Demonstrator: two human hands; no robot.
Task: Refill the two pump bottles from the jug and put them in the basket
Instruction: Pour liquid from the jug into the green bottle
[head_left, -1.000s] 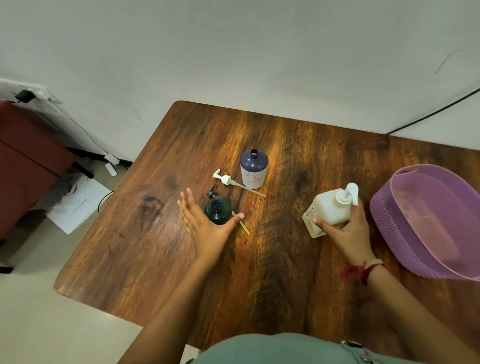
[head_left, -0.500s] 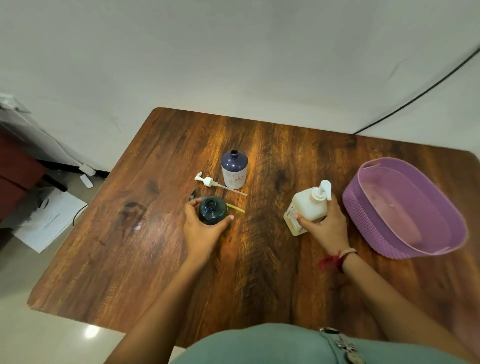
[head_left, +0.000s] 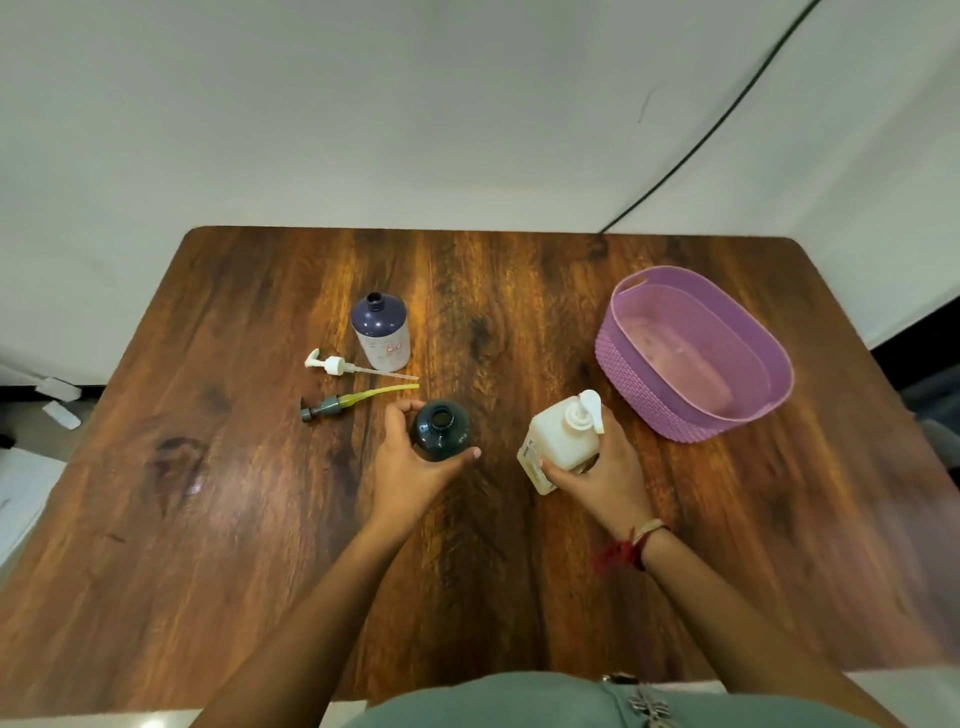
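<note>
A dark teal bottle (head_left: 440, 430) with no cap stands upright on the wooden table (head_left: 218, 519), and my left hand (head_left: 410, 470) is wrapped around its near side. My right hand (head_left: 602, 478) grips a cream-white jug (head_left: 558, 441) with a white pump top, tilted toward me. Farther back stands an uncapped purple bottle (head_left: 381, 331). Two loose pump heads lie left of it: a white one (head_left: 337, 365) and a grey one with a yellow tube (head_left: 337, 402). An empty purple basket (head_left: 691, 353) sits at the right.
The table's far edge meets a white wall, where a black cable (head_left: 701, 140) runs diagonally. Floor with white papers (head_left: 62, 410) shows past the table's left edge.
My left hand has closed around the dark teal bottle and slid it right, away from the pump heads and closer to the jug. The camera view has shifted right.
</note>
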